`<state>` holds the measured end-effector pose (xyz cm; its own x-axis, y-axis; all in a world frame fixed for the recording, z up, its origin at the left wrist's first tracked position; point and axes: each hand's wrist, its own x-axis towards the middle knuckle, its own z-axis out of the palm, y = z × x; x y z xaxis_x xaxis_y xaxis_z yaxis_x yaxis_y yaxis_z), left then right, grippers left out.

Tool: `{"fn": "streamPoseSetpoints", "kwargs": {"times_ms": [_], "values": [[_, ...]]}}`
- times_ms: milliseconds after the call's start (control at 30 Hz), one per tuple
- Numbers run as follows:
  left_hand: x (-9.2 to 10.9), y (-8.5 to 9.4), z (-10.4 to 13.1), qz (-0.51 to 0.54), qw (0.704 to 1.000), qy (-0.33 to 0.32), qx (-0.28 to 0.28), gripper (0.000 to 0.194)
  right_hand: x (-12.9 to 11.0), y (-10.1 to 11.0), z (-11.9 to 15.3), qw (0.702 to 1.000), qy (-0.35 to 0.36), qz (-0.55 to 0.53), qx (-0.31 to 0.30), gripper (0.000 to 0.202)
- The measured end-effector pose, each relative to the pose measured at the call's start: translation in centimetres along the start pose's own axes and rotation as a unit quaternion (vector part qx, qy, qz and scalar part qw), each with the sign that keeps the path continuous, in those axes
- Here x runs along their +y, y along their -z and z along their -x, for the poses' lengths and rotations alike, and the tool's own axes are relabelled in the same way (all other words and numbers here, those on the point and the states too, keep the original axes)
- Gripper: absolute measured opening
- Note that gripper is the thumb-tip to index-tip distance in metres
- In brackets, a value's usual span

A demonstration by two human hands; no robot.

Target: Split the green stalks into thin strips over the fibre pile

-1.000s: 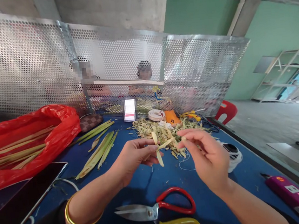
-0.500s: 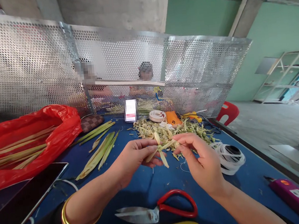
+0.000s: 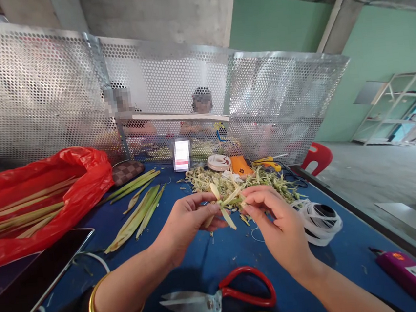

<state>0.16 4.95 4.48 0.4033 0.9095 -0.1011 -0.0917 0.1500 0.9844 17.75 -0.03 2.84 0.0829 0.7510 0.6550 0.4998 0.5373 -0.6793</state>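
Observation:
Pale green-yellow leaf strips (image 3: 227, 218), joined at a small knot with ends sticking out several ways, hang between my hands above the table. My left hand (image 3: 199, 213) pinches them near the knot between thumb and fingers. On the other side, my right hand (image 3: 272, 213) has its thumb and index finger closed on the right end of a strip. Its fingertips partly hide that end. Below the hands lie scissors (image 3: 214, 300) with one red and one yellow handle, blades pointing left.
Leaf scraps (image 3: 210, 178) are heaped behind my hands. A red plastic bag (image 3: 94, 162) of long leaves, loose leaves (image 3: 136, 219) and a tablet (image 3: 40, 285) lie left. White ribbon coils (image 3: 319, 221) and a purple power strip (image 3: 414, 273) lie right. A perforated metal screen (image 3: 171, 81) stands behind; people sit beyond.
The strip between my hands has shifted, and its loose end now points more upward. My right fingertips have moved slightly along it. Both hands stay in nearly the same place.

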Motion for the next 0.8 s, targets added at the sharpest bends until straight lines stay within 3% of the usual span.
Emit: {"fn": "streamPoseSetpoints", "kwargs": {"times_ms": [167,467,567,700,800], "values": [[-0.9,-1.1,0.3,-0.009,1.0,0.001,-0.016,0.026,-0.4,-0.2,-0.4,0.981,-0.15,-0.12,-0.039,0.011],[-2.1,-1.8,0.6,-0.015,0.999,-0.024,-0.022,0.033,-0.1,-0.4,-0.5,0.936,-0.288,-0.204,0.017,0.015],[-2.3,-1.9,0.7,-0.013,0.999,-0.039,-0.008,0.035,-0.1,-0.6,-0.5,0.927,-0.296,-0.229,0.037,0.013],[-2.5,-1.9,0.7,-0.02,0.999,-0.024,-0.019,0.036,-0.1,-0.6,-0.6,0.934,-0.273,-0.229,-0.024,0.009],[-1.9,-1.6,0.8,-0.04,0.999,-0.003,-0.033,0.032,-0.1,-0.2,-0.7,0.949,-0.247,-0.195,-0.03,0.008]]}}
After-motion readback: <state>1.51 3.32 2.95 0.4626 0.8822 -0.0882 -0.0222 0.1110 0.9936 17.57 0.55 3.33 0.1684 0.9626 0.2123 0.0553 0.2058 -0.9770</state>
